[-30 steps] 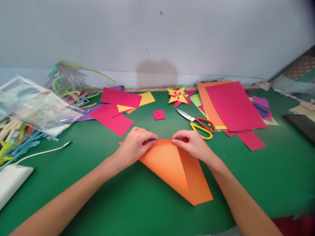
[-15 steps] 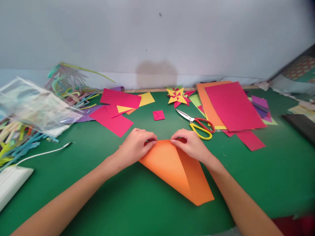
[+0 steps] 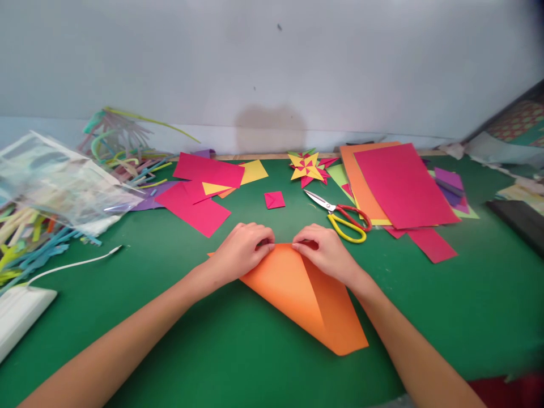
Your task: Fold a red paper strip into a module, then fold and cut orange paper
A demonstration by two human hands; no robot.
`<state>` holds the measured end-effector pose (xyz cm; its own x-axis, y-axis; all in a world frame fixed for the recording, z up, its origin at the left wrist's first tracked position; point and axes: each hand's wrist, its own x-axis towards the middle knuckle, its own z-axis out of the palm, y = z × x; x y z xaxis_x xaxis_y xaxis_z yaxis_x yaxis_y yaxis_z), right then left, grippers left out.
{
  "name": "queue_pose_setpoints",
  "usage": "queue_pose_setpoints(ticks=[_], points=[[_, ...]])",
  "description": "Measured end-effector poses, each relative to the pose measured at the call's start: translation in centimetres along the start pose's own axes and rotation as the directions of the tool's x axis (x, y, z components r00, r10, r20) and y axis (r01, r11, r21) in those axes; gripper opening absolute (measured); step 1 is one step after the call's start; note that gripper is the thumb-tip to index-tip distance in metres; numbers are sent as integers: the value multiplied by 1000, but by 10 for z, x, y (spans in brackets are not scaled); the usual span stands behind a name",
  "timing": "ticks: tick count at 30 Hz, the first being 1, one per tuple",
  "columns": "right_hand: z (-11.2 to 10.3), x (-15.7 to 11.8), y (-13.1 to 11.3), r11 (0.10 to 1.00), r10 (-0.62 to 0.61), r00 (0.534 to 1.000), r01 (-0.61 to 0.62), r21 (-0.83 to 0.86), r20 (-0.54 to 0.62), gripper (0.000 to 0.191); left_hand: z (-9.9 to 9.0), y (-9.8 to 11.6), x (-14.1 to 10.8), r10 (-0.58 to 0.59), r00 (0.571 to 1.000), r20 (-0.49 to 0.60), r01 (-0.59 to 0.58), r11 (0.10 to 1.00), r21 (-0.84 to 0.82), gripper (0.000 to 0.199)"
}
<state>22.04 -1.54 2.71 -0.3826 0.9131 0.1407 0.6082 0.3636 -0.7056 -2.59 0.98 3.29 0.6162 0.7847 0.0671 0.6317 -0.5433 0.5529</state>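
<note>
An orange sheet of paper (image 3: 289,292) lies bent over on itself, its rounded fold running diagonally toward me and a single layer showing at the right. My left hand (image 3: 244,249) pinches its far edge between thumb and fingers. Close by on the same edge, my right hand (image 3: 325,252) grips the paper in a like pinch. The sheet's left corner pokes out behind my left wrist. Just beyond my hands lie a small folded red square (image 3: 274,199) and scissors (image 3: 340,214) with red and yellow handles.
A yellow and red paper star (image 3: 306,167) sits near the wall. Red sheets (image 3: 408,184) are stacked at the right, more red paper (image 3: 208,169) at the left. Pipe cleaners (image 3: 40,238), a plastic bag (image 3: 68,181) and a white device with a cable (image 3: 25,317) occupy the far left.
My hands have drawn slightly closer together along the paper's far edge. The orange sheet keeps nearly the same bend and place.
</note>
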Motion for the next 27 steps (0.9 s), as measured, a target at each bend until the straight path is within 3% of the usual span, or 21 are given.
queue_pose_setpoints(ticks=[8, 11, 14, 20, 27], points=[[-1, 1, 1, 998, 7, 1000, -8, -58, -15, 15, 9, 4, 15, 44, 999, 18, -44, 999, -6, 17], [0, 1, 4, 990, -40, 993, 25, -141, -107, 11, 10, 1, 24, 43, 999, -13, -43, 999, 3, 15], [-1, 0, 2, 952, -160, 972, 105, -289, -174, 33, 11, -6, 35, 32, 999, -41, -31, 999, 27, 14], [4, 0, -3, 882, -330, 936, 352, -315, 122, 48, 16, -20, 53, -4, 998, -62, 13, 990, 137, 19], [8, -3, 3, 888, -258, 902, 362, -282, 346, 67, 11, -36, 59, -29, 999, -14, 30, 994, 105, 14]])
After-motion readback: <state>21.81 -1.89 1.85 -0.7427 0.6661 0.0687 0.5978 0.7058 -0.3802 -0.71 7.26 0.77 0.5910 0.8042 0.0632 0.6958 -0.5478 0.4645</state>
